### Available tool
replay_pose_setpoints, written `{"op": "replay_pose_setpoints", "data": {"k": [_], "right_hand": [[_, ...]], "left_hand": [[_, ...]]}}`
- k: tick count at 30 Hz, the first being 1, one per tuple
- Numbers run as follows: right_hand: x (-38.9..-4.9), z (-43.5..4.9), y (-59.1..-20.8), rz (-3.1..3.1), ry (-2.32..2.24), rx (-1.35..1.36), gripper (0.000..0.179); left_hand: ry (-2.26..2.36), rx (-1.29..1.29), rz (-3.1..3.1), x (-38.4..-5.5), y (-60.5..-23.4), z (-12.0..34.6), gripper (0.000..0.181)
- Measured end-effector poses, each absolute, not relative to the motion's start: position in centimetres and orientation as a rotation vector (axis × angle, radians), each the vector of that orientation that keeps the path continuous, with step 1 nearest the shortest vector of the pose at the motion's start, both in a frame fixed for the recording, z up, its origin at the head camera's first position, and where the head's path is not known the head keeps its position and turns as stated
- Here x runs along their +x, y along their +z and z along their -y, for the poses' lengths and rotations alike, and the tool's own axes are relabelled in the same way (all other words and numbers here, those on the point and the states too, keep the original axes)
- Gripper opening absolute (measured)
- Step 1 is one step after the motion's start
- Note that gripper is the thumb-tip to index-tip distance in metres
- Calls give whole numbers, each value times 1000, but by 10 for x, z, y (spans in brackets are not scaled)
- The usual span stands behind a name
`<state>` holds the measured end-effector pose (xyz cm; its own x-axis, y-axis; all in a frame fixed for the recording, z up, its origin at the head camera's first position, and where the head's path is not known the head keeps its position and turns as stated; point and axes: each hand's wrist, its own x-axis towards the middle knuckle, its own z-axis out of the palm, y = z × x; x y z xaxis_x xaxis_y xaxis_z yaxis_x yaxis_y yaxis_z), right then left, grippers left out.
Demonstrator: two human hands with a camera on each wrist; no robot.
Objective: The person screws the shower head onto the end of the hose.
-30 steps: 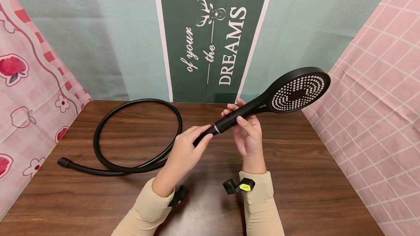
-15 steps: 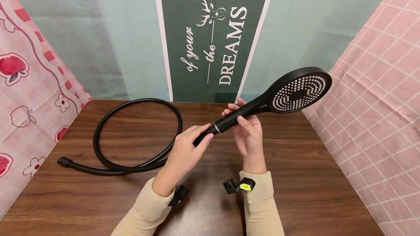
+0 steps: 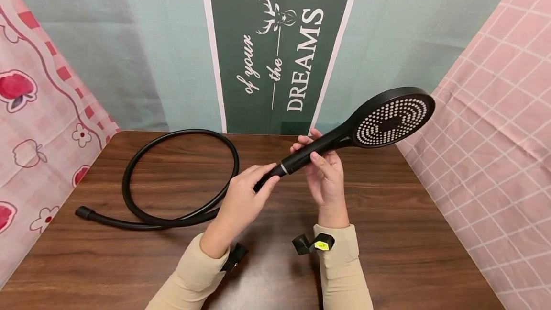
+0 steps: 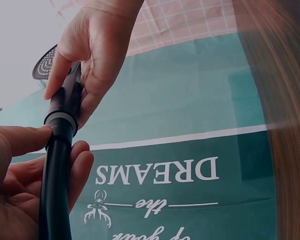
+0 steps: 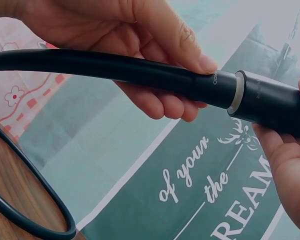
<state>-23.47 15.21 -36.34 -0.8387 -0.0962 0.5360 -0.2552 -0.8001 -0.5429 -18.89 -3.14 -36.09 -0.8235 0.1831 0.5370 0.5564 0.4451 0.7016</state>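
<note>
A black shower head (image 3: 393,118) with pale nozzles is held tilted above the table, its face toward the head camera. My right hand (image 3: 325,176) grips its handle (image 5: 275,102), thumb on the near side and fingers behind. My left hand (image 3: 247,193) pinches the end fitting of a black shower hose (image 5: 140,70) between thumb and fingers. Fitting and handle meet in line, with a pale ring (image 4: 61,117) showing at the joint. In the head view the left hand covers part of the hose. How tightly the two are joined, I cannot tell.
The hose's rest lies in a large loop on the brown wooden table (image 3: 387,252), its free end fitting (image 3: 84,213) at the left. Behind stands a green cloth backdrop (image 3: 172,51) with printed words. Pink patterned cloths (image 3: 486,109) flank both sides.
</note>
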Motion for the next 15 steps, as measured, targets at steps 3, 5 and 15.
{"op": "replay_pose_setpoints", "data": {"k": [3, 5, 15], "right_hand": [[-235, -152, -363, 969, 2764, 856, 37], [-235, -152, -363, 972, 2762, 857, 37], [-235, -152, -362, 945, 2780, 866, 38]], "left_hand": [[-1331, -635, 2306, -189, -361, 32, 31], [-1336, -641, 2301, -189, -361, 32, 31], [-1361, -616, 2351, -191, -361, 35, 32]]}}
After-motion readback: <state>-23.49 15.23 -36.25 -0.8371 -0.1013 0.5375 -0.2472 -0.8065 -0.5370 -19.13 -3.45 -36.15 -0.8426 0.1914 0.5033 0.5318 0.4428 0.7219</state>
